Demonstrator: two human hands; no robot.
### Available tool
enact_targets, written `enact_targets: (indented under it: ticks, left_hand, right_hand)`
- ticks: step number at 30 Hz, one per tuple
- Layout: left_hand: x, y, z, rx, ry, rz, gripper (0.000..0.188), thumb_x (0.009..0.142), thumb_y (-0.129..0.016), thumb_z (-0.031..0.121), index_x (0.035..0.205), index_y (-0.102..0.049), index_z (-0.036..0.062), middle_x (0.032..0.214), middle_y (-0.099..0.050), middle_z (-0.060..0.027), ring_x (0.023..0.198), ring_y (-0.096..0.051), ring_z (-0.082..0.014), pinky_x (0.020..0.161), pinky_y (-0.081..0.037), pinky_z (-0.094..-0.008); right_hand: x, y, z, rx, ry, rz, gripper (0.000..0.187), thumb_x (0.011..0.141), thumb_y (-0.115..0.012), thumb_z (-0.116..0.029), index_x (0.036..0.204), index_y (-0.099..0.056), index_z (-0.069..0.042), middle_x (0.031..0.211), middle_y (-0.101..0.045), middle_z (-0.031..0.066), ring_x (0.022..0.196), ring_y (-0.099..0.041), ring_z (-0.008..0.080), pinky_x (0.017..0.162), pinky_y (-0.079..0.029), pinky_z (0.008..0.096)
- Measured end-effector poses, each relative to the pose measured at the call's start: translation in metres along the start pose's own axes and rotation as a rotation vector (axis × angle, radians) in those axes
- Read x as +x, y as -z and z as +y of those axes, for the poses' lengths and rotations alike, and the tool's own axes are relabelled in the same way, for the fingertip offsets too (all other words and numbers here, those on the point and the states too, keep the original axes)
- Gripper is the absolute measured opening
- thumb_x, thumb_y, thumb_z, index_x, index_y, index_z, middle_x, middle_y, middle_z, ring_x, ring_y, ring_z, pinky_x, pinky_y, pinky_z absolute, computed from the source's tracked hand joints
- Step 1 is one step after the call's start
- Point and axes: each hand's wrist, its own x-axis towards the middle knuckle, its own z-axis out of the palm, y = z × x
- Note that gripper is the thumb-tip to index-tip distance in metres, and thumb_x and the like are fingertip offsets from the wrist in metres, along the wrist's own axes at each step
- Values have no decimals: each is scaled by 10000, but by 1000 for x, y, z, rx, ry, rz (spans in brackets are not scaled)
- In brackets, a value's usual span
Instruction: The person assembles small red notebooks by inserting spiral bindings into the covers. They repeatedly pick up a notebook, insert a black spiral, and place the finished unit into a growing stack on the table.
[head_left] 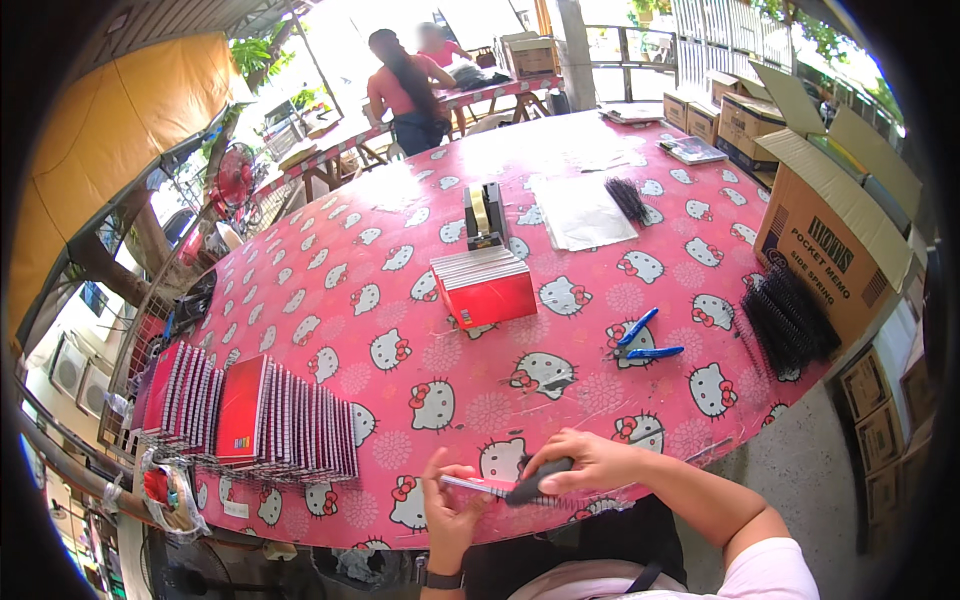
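Observation:
At the near edge of the table, my left hand (450, 508) grips a thin red notebook (472, 486), seen nearly edge-on. My right hand (590, 460) is closed on a dark, rounded tool (541, 480) pressed against the notebook's right end; its exact kind is unclear. From there a black spiral coil (575, 504) stretches to the right, below my right hand. Ahead stands a block of red notebooks (487, 300) with no coils showing. Blue-handled cutting pliers (645, 345) lie open to the right of the block.
Spiral-bound red notebooks (300, 430) are piled at the left. A tape dispenser (485, 220), white sheets (580, 212) and thin black coils (627, 200) lie farther back. More coils (790, 320) sit at the right edge beside an open carton (825, 235). Two people work at a far table.

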Motion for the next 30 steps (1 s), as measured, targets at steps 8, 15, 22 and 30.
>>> enact_targets:
  ticks: [8, 15, 22, 30]
  left_hand:
    - [-4, 1, -16, -187, 5, -44, 419, 855, -681, 34, 1223, -482, 41, 966, -584, -50, 973, -565, -159, 912, -447, -296]
    - [-6, 5, -25, -317, 86, -19, 283, 876, -655, 34, 1145, -566, 31, 1028, -645, -84, 1002, -588, -163, 930, -448, -317]
    - [-6, 0, -23, -388, 91, -4, 264, 880, -653, 45, 1136, -592, 15, 1029, -659, -85, 1012, -593, -170, 954, -441, -331]
    - [-7, 3, -26, -507, 115, -16, 320, 896, -614, 9, 1212, -576, -21, 1104, -649, -110, 1066, -591, -183, 992, -431, -323]
  right_hand:
    - [21, 4, -7, -447, -168, 78, 566, 874, -579, -547, 1133, -635, -47, 955, -611, 49, 914, -512, 155, 808, -409, 310]
    - [29, 7, -5, -443, -155, 38, 488, 869, -624, -465, 1146, -653, -63, 1035, -639, 120, 1015, -549, 231, 927, -399, 377]
    - [28, 4, 1, 120, -60, -84, 489, 876, -604, -481, 1158, -644, -84, 1016, -624, 110, 1028, -531, 241, 904, -400, 365]
    - [38, 1, -3, 63, -61, -83, 484, 880, -596, -482, 1148, -644, -83, 912, -606, 82, 962, -529, 193, 868, -401, 328]
